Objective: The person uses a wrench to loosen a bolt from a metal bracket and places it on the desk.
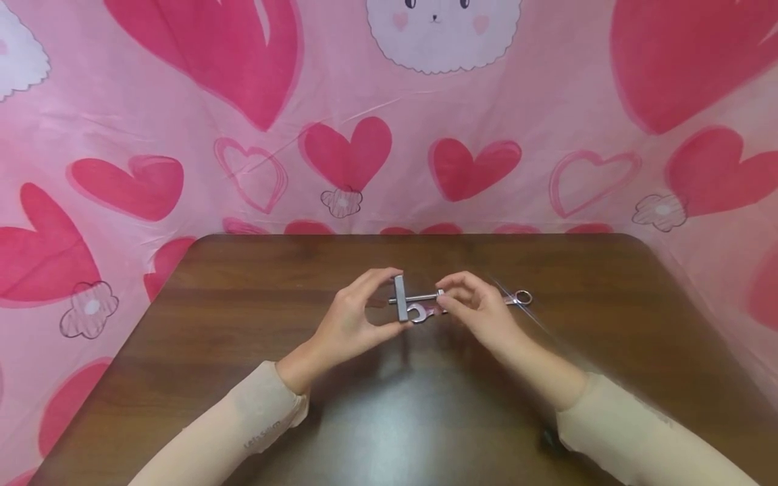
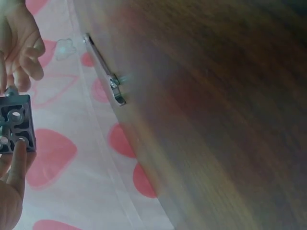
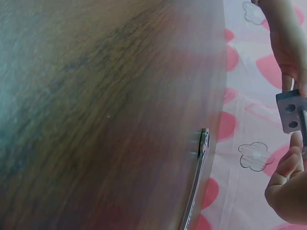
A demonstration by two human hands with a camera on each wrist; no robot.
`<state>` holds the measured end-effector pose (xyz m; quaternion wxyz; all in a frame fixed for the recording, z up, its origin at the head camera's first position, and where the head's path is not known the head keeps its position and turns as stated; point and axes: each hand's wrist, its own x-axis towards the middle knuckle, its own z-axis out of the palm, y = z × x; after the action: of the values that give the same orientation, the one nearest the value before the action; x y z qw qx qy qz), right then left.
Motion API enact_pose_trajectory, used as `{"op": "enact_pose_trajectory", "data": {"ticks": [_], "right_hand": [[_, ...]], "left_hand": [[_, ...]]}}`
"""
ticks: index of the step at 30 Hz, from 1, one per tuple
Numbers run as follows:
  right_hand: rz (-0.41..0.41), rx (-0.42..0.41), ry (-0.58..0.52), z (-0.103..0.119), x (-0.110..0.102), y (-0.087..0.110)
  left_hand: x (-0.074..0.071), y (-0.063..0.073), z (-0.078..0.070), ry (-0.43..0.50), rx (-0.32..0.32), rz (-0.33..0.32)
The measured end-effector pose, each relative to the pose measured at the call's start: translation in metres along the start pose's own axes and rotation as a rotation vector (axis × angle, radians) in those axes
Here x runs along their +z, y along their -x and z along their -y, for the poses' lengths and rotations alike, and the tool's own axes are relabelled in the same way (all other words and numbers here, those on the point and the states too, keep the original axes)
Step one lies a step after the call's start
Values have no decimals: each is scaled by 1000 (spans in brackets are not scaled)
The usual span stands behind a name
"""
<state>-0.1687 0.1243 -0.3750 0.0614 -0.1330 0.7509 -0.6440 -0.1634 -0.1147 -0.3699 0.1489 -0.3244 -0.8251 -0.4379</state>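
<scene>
My left hand (image 1: 349, 312) holds a small grey metal block (image 1: 400, 298) on edge between its fingers and thumb, above the table. Round holes show in the block's face (image 3: 290, 115) in the right wrist view. A silver bolt (image 1: 421, 297) runs through the block, its end sticking out on the left side. The fingertips and thumb of my right hand (image 1: 480, 307) pinch the bolt at its head. Behind the hands lies a combination wrench (image 1: 429, 311), its middle hidden by the right hand in the head view.
The brown wooden table (image 1: 255, 358) has rounded far corners. A pink cloth (image 1: 413, 101) with hearts hangs close behind it and along the sides. Near the right sleeve (image 1: 602, 418), a small dark thing (image 1: 550, 442) shows on the table.
</scene>
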Motion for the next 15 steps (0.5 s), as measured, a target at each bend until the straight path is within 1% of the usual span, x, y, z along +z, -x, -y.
{"op": "enact_pose_trajectory", "data": {"ticks": [3, 9, 11, 15], "right_hand": [[10, 42, -16, 2, 0, 0], [-17, 38, 6, 5, 1, 0], [-24, 3, 26, 4, 1, 1], [-16, -109, 75, 3, 2, 1]], "left_hand": [[1, 0, -1, 10, 4, 0], [1, 1, -3, 20, 25, 6], [1, 0, -3, 11, 32, 2], [0, -1, -4, -8, 32, 0]]}}
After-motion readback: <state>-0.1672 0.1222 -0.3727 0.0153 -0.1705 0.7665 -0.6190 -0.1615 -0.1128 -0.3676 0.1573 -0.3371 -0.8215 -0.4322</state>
